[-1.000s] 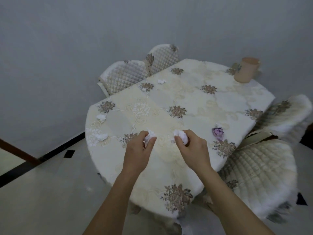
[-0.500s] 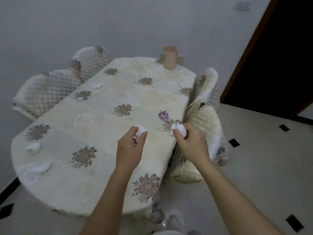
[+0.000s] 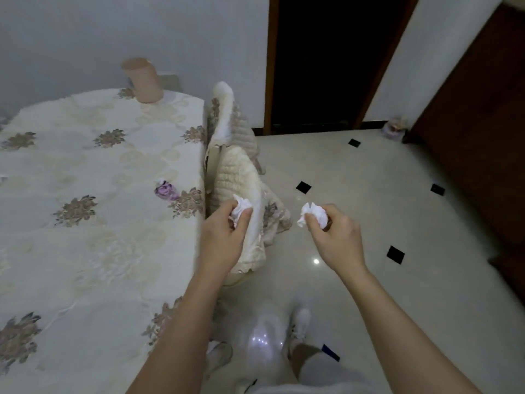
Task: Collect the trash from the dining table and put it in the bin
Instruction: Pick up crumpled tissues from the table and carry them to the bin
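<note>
My left hand [image 3: 224,234] is shut on a crumpled white tissue [image 3: 240,209], held just past the table's right edge, in front of a chair. My right hand [image 3: 333,234] grips a second crumpled white tissue [image 3: 312,214] out over the floor. A purple and white crumpled wrapper [image 3: 165,189] lies on the dining table [image 3: 85,223] near its right edge. The table wears a cream cloth with brown flower prints. No bin is in view.
A tan cup-like container [image 3: 142,79] stands at the table's far end. Two quilted cream chairs [image 3: 238,194] are pushed against the table's right side. Glossy tiled floor [image 3: 369,194] stretches right toward a dark doorway [image 3: 329,61] and a brown door [image 3: 483,109]. My feet [image 3: 298,322] are below.
The view has swung right, from the table toward the floor and doorway. Both hands, still holding their tissues, have come off the tabletop and now hang past its right edge.
</note>
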`<state>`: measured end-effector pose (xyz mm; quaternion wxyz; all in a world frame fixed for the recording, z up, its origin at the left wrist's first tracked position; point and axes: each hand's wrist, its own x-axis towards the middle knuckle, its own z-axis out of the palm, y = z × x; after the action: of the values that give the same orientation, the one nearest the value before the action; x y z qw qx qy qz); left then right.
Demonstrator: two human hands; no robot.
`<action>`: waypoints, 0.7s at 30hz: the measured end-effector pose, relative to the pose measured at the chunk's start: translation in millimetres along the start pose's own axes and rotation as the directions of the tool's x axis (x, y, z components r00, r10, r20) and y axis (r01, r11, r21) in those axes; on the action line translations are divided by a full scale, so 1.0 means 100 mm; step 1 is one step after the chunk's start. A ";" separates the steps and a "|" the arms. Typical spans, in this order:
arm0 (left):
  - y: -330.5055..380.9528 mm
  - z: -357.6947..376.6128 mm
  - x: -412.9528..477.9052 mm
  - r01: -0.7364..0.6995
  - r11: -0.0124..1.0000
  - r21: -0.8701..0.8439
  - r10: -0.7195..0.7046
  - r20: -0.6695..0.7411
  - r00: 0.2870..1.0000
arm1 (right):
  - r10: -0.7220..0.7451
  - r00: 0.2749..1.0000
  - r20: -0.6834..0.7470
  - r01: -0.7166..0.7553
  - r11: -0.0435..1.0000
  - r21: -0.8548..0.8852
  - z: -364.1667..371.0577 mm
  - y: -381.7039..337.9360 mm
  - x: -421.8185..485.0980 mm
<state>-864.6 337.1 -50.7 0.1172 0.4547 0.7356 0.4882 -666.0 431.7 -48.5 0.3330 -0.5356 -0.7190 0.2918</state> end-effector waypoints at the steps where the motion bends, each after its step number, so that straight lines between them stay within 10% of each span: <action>1: 0.04 0.09 0.07 -0.006 1.000 -0.002 0.006 0.015 1.000 | 0.020 1.000 -0.009 -0.020 1.000 -0.001 -0.05 0.07 0.05; 21: 0.77 2.23 2.60 -0.010 0.994 0.106 0.005 0.051 0.999 | 0.025 0.999 0.034 -0.028 0.997 0.068 -0.56 1.12 3.29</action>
<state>-829.9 686.0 -26.9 0.1096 0.4751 0.7556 0.4374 -624.7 780.9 -46.7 0.3355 -0.5285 -0.7068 0.3296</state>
